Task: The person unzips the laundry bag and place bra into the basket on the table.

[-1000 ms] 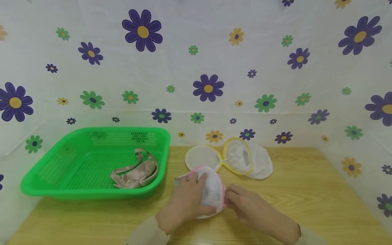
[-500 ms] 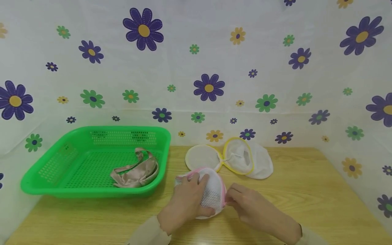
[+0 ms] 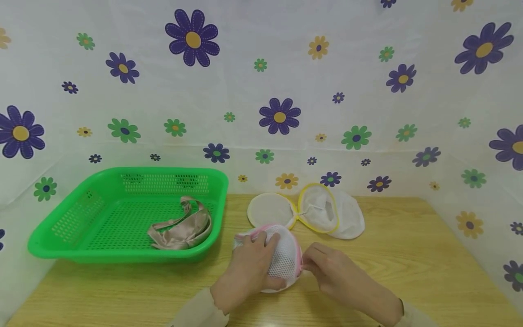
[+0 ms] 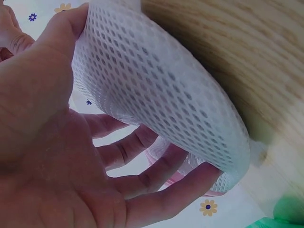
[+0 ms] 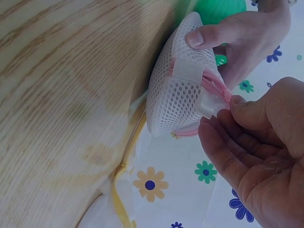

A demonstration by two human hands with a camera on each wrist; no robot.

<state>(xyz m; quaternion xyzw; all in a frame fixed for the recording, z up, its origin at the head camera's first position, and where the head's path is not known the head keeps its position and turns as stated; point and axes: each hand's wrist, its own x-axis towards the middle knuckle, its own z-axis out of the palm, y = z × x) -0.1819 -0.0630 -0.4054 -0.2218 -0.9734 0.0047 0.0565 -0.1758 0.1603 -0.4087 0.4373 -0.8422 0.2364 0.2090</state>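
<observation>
A rounded white mesh laundry bag (image 3: 283, 258) with pink zip trim stands on edge on the table in front of me. My left hand (image 3: 250, 264) grips it from the left, thumb on the near face and fingers spread over the top; the left wrist view shows the coarse mesh (image 4: 156, 85) between thumb and fingers. On its right side my right hand (image 3: 336, 269) pinches the pink zip edge. The right wrist view has the thumb and forefinger at the end of the pink zip (image 5: 216, 84), beside a white band (image 5: 187, 71). The bag's contents are hidden.
At the left is a green perforated plastic basket (image 3: 135, 259) with a beige satin bra (image 3: 185, 232) inside. Behind the hands lies an opened white mesh bag with yellow trim (image 3: 300, 217), close to the flowered backdrop (image 3: 229, 81). Wood-grain tabletop (image 3: 416, 254) extends to the right.
My right fingertips have edged slightly right and down along the pink trim, and a bit more of it shows. The left hand keeps its grip; the basket and yellow-trimmed bag stay put.
</observation>
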